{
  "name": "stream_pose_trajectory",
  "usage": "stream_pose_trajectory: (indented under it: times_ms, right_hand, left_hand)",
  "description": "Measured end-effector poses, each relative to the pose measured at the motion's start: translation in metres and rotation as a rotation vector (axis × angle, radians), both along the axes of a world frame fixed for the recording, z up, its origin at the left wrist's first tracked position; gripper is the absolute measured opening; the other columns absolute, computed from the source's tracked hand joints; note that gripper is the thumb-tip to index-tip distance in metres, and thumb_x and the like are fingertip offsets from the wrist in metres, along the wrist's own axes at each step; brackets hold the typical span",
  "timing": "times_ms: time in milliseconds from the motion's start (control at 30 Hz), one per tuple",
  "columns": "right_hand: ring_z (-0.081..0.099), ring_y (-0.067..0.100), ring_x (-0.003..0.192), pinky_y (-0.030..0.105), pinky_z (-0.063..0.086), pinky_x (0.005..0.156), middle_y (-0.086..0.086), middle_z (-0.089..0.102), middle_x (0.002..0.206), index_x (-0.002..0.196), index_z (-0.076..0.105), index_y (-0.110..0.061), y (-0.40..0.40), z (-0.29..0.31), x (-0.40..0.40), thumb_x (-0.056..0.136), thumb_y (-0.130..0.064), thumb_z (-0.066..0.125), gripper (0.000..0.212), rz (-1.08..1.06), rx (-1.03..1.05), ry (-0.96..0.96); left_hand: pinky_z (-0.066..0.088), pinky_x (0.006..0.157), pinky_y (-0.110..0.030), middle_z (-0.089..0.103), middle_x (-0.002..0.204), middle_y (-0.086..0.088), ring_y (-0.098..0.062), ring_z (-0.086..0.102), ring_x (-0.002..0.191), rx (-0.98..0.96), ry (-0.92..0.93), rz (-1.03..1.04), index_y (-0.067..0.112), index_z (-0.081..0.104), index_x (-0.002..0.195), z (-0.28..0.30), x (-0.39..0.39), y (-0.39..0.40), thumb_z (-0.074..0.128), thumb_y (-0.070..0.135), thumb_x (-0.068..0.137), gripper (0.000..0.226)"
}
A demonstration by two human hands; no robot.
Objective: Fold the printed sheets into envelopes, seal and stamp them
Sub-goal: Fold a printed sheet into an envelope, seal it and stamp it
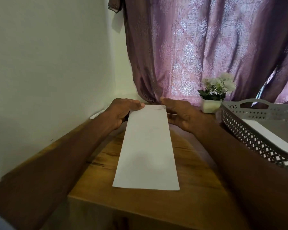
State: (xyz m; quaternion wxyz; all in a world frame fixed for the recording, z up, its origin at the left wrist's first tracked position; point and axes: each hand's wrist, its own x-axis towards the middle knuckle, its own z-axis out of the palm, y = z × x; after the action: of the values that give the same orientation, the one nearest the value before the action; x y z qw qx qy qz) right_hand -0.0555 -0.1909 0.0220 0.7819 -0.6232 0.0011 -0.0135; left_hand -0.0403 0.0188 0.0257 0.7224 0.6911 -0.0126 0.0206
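Note:
A long white envelope (147, 146) lies lengthwise on the wooden table (198, 196), its far end raised a little. My left hand (121, 112) pinches the far left corner, thumb on top. My right hand (179, 113) holds the far right corner, its fingers curled at the envelope's edge and partly under it. A small white slip shows under the right hand's fingers. The envelope's face is blank.
A grey perforated tray (256, 135) with white sheets (273, 140) in it stands at the right. A white pot of flowers (213, 97) sits at the back by a purple curtain (206, 47). A white wall runs along the left, with a paper corner (97, 114) beside it.

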Motion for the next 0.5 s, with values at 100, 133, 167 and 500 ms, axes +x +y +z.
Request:
stream_pose_trajectory:
  times_ms: [100, 133, 167, 500]
  right_hand:
    - [0.073, 0.020, 0.070, 0.030, 0.061, 0.060, 0.011, 0.076, 0.085, 0.102, 0.073, -0.004, 0.010, -0.001, -0.001, 0.083, -0.001, 0.079, 0.020, -0.001, -0.040, -0.017]
    - [0.073, 0.019, 0.065, 0.029, 0.060, 0.057, 0.010, 0.076, 0.079, 0.097, 0.074, -0.005, 0.010, 0.000, -0.001, 0.082, 0.005, 0.077, 0.018, -0.008, -0.036, -0.025]
    - [0.073, 0.018, 0.062, 0.028, 0.060, 0.056, 0.008, 0.075, 0.073, 0.093, 0.073, -0.005, 0.009, 0.001, 0.000, 0.082, 0.008, 0.075, 0.018, -0.011, -0.030, -0.032]
    - [0.073, 0.018, 0.057, 0.027, 0.059, 0.053, 0.007, 0.075, 0.069, 0.088, 0.072, -0.006, -0.001, 0.003, -0.002, 0.080, 0.012, 0.075, 0.020, -0.056, 0.006, -0.022]
  left_hand:
    - [0.059, 0.099, -0.048, 0.079, 0.102, -0.017, -0.036, 0.075, 0.100, 0.003, -0.004, -0.029, 0.005, 0.080, 0.096, -0.001, -0.002, -0.002, 0.090, 0.007, 0.076, 0.022]
    - [0.060, 0.098, -0.047, 0.079, 0.103, -0.018, -0.035, 0.075, 0.099, 0.006, -0.005, -0.042, 0.005, 0.079, 0.097, 0.000, -0.002, -0.001, 0.089, 0.008, 0.078, 0.022]
    - [0.061, 0.096, -0.045, 0.079, 0.105, -0.018, -0.035, 0.075, 0.099, 0.011, -0.003, -0.050, 0.004, 0.079, 0.099, 0.001, -0.002, -0.001, 0.087, 0.009, 0.080, 0.022]
    - [0.058, 0.085, -0.040, 0.077, 0.105, -0.021, -0.030, 0.073, 0.089, 0.016, 0.022, 0.033, 0.001, 0.069, 0.123, 0.004, -0.001, 0.002, 0.058, 0.004, 0.101, 0.025]
